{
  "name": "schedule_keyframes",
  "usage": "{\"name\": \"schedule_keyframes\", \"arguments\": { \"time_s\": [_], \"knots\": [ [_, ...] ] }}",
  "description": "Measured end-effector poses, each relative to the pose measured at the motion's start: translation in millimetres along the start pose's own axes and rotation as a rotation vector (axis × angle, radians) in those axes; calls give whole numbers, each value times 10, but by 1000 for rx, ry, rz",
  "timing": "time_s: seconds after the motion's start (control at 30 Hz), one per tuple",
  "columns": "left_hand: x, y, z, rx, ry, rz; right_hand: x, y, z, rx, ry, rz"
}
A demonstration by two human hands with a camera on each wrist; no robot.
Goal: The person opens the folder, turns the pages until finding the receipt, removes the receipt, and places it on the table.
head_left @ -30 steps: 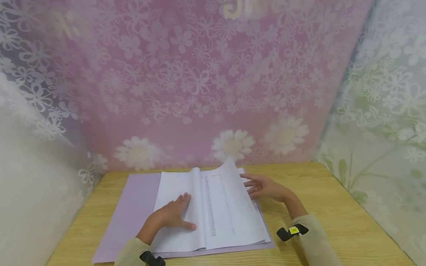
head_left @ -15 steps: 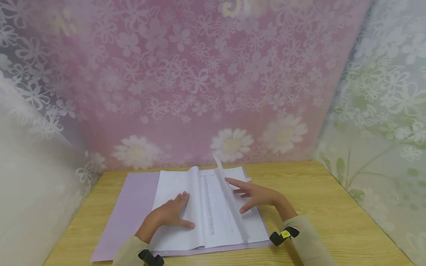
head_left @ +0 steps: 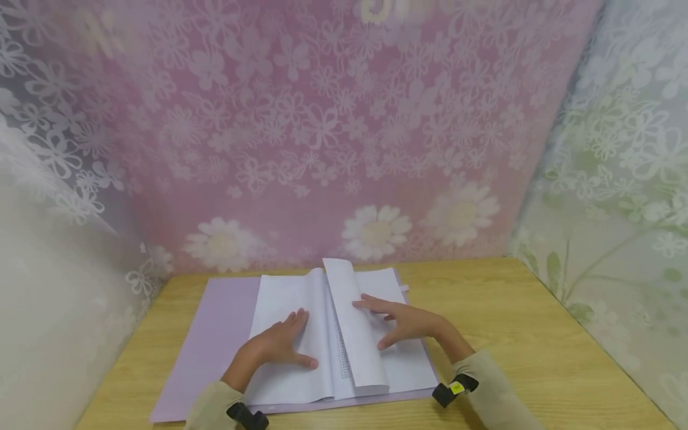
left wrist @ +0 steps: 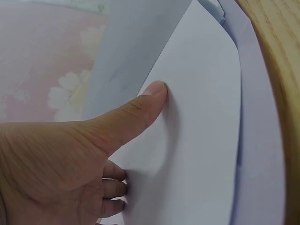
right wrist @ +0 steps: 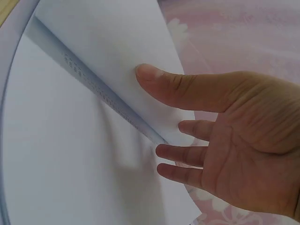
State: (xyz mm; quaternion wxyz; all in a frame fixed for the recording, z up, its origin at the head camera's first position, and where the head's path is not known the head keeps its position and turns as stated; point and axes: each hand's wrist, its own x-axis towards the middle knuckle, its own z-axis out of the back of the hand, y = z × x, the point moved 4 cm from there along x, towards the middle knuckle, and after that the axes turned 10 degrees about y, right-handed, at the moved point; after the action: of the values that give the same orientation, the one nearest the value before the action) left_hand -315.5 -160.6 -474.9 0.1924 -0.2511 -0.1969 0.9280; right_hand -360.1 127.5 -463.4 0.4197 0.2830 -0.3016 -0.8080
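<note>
A lilac folder (head_left: 223, 322) lies opened on the table, with white sheets inside. My left hand (head_left: 279, 346) rests spread on the left-hand pages (head_left: 276, 292), thumb pointing toward the fold. In the left wrist view its thumb (left wrist: 152, 96) lies along the white paper. A single page (head_left: 349, 328) stands curled up over the printed column beside the fold. My right hand (head_left: 408, 321), fingers spread and fairly straight, is at the curled page's right side, its fingertips overlapping the paper. White sheets (head_left: 414, 364) lie beneath that hand. Printed lines show along the fold in the right wrist view.
The wooden table (head_left: 537, 346) extends on both sides of the folder. A pink flower-patterned backdrop (head_left: 301, 215) rises behind its far edge, with pale panels at left and right. A small pale tab (head_left: 404, 288) sticks out at the folder's right edge.
The page has lifted from the right side and swung leftward over the fold, with my right hand moving left along with it. My left hand has stayed in place.
</note>
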Motion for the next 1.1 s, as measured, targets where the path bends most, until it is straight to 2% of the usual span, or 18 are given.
{"name": "schedule_keyframes", "arguments": {
  "time_s": [0.2,0.4,0.6,0.8,1.1],
  "knots": [
    [18,-13,11,18,-7,4,-9,58,-20,-49,-23,-57],
    [29,-15,51,23,-17,-7,1,89,-31,-73,-32,-64],
    [-30,-6,43,-10,-14,9,22,99,-115,-73,-42,-66],
    [-64,4,128,-6,-22,-4,74,206,-114,-146,-66,-47],
    [-98,-6,139,-63,-27,-31,78,233,-195,-121,-94,-72]
  ]
}}
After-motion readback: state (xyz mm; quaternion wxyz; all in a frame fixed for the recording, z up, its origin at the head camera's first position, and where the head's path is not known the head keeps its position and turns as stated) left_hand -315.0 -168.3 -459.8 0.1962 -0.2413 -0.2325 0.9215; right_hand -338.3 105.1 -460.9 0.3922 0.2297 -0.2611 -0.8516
